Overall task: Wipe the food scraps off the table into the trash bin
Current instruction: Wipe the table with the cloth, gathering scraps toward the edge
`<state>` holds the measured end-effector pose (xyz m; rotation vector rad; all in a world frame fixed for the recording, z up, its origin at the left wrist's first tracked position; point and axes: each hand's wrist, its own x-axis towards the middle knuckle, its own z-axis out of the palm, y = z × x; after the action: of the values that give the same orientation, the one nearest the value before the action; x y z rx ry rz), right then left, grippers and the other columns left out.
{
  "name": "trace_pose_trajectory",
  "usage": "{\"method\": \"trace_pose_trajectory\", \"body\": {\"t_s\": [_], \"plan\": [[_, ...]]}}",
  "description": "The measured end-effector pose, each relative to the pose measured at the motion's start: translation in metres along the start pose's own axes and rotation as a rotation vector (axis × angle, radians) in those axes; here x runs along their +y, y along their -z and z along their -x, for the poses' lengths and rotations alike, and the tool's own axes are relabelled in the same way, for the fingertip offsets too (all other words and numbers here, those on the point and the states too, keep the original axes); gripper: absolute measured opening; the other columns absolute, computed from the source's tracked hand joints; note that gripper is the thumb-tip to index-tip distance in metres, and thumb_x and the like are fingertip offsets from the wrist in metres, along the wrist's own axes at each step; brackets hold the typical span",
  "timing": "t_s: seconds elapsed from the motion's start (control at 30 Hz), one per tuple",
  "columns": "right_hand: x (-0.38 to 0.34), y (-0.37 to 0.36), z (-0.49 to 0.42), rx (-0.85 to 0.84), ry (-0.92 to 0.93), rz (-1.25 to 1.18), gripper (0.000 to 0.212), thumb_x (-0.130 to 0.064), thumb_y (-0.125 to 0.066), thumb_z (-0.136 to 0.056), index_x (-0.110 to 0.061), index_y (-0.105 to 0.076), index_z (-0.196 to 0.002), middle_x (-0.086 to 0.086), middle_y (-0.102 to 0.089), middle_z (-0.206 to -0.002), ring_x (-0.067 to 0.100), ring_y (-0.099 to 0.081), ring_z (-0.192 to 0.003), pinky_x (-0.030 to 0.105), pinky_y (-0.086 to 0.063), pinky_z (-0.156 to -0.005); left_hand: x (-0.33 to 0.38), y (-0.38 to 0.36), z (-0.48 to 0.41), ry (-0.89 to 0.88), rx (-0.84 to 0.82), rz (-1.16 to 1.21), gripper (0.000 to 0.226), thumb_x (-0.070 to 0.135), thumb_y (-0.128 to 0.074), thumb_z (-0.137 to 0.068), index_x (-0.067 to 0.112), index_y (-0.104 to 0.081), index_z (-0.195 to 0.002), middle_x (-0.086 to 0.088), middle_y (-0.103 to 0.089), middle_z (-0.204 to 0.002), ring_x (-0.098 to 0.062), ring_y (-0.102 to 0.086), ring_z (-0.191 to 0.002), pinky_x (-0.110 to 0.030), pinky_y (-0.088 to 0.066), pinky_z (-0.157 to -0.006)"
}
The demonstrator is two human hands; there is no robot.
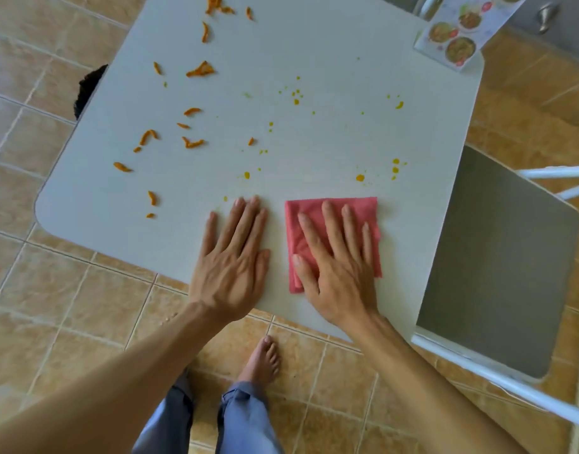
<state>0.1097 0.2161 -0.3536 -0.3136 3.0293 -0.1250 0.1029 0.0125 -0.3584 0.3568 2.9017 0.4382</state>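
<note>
Right hand [338, 257] lies flat, fingers spread, palm pressing on the pink cloth [334, 237] near the surface's near edge; nothing gripped, just weight on top, likely to drag the cloth as a wiper. Cloth is folded into a rough square, soft woven look, creased under the palm, a thicker fold along its left side.

Left hand [234, 257] lies flat and open on the bare surface [314, 44] just beside the cloth, fingers together, holding nothing; reads as bracing.

Food scraps [199, 70]: orange, curled strips, dry-looking, scattered over the left half of the surface up to the far edge. Yellow-orange drops [360, 177] speckle the middle and right, some just beyond the cloth's far edge; they look wet or sticky.

Surface is pale grey, smooth, matte, with rounded corners. A dark shape [88, 90] shows past its left edge; possibly the trash bin, cannot tell. Printed leaflet [458, 37] overhangs the far right corner. Grey chair seat [497, 263] beside the right edge. Tan tiled floor [52, 290] below.

Judgement: wiping not yet begun; scraps untouched.
</note>
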Motion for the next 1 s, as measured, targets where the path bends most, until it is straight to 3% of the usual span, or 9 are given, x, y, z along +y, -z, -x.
{"method": "trace_pose_trajectory", "body": {"t_s": [0.07, 0.17, 0.23, 0.4, 0.53, 0.6, 0.8, 0.97, 1.0], "plan": [[0.032, 0.001, 0.000, 0.002, 0.031, 0.043, 0.062, -0.058, -0.035, -0.099, -0.036, -0.028, -0.157, 0.004, -0.018, -0.169, 0.030, -0.014, -0.156, 0.056, -0.017, -0.124, 0.001, 0.001, -0.001, 0.004, 0.005, 0.004, 0.061, 0.039, -0.024, -0.103, 0.013, -0.017, -0.157, -0.003, -0.006, -0.166, -0.019, 0.001, -0.153, -0.052, -0.005, -0.122], [0.047, -0.002, -0.004, 0.122, -0.443, -0.037, 0.062, -0.055, -0.034, -0.100, -0.029, -0.033, -0.156, 0.010, -0.023, -0.167, 0.035, -0.020, -0.154, 0.058, -0.021, -0.122, 0.001, 0.000, -0.001, -0.004, 0.014, 0.007, 0.061, 0.040, -0.023, -0.103, 0.013, -0.017, -0.157, -0.003, -0.007, -0.166, -0.020, 0.000, -0.153, -0.051, -0.004, -0.123], [0.015, -0.005, -0.007, 0.199, -0.601, -0.091, 0.059, -0.051, -0.039, -0.100, -0.026, -0.039, -0.154, 0.014, -0.028, -0.164, 0.037, -0.026, -0.151, 0.058, -0.025, -0.120, 0.000, -0.001, 0.000, -0.005, 0.023, -0.003, 0.061, 0.040, -0.023, -0.103, 0.012, -0.017, -0.157, -0.004, -0.007, -0.166, -0.020, 0.000, -0.153, -0.051, -0.005, -0.123], [-0.011, 0.013, 0.004, 0.116, -0.060, -0.068, 0.052, -0.051, -0.056, -0.092, -0.028, -0.058, -0.139, 0.011, -0.050, -0.145, 0.032, -0.046, -0.134, 0.046, -0.038, -0.108, 0.001, 0.002, 0.001, -0.018, 0.039, 0.063, 0.060, 0.038, -0.026, -0.104, 0.011, -0.017, -0.157, -0.004, -0.008, -0.166, -0.019, 0.001, -0.153, -0.051, -0.005, -0.123], [0.008, 0.011, -0.012, 0.301, -0.383, -0.160, 0.033, -0.034, -0.059, -0.080, -0.010, -0.061, -0.103, 0.014, -0.054, -0.124, 0.039, -0.053, -0.117, 0.049, -0.039, -0.103, -0.012, 0.014, 0.010, -0.016, 0.126, 0.227, 0.055, 0.023, -0.035, -0.102, 0.005, -0.028, -0.154, -0.008, -0.018, -0.164, -0.023, -0.009, -0.153, -0.050, -0.013, -0.122], [-0.018, 0.005, -0.018, 0.375, -0.424, -0.205, 0.030, -0.033, -0.062, -0.083, -0.005, -0.059, -0.096, 0.018, -0.054, -0.122, 0.042, -0.053, -0.116, 0.049, -0.040, -0.104, -0.026, 0.016, 0.023, 0.004, 0.184, 0.246, 0.054, 0.018, -0.038, -0.101, 0.004, -0.029, -0.153, -0.010, -0.020, -0.163, -0.024, -0.012, -0.153, -0.050, -0.013, -0.122], [-0.100, -0.004, -0.050, 0.165, 0.296, -0.335, 0.027, -0.042, -0.064, -0.091, -0.016, -0.069, -0.097, 0.013, -0.059, -0.128, 0.035, -0.049, -0.133, 0.051, -0.034, -0.116, -0.089, 0.019, 0.045, 0.235, 0.363, 0.213, 0.052, 0.016, -0.034, -0.101, 0.000, -0.031, -0.151, -0.013, -0.025, -0.161, -0.026, -0.014, -0.152, -0.048, -0.012, -0.123], [-0.121, -0.015, -0.079, 0.361, -0.246, -0.223, 0.035, -0.039, -0.054, -0.100, -0.013, -0.065, -0.120, 0.014, -0.054, -0.143, 0.037, -0.045, -0.139, 0.054, -0.030, -0.117, -0.136, 0.022, 0.037, 0.387, 0.348, 0.159, 0.055, 0.025, -0.026, -0.105, 0.002, -0.023, -0.154, -0.014, -0.017, -0.163, -0.025, -0.007, -0.153, -0.048, -0.008, -0.123], [-0.137, -0.018, -0.079, 0.360, -0.264, -0.224, 0.036, -0.037, -0.052, -0.102, -0.012, -0.064, -0.126, 0.015, -0.052, -0.146, 0.037, -0.043, -0.141, 0.054, -0.030, -0.118, -0.138, 0.021, 0.035, 0.396, 0.326, 0.135, 0.056, 0.028, -0.024, -0.105, 0.002, -0.021, -0.155, -0.013, -0.014, -0.164, -0.023, -0.004, -0.153, -0.047, -0.007, -0.124]]}}
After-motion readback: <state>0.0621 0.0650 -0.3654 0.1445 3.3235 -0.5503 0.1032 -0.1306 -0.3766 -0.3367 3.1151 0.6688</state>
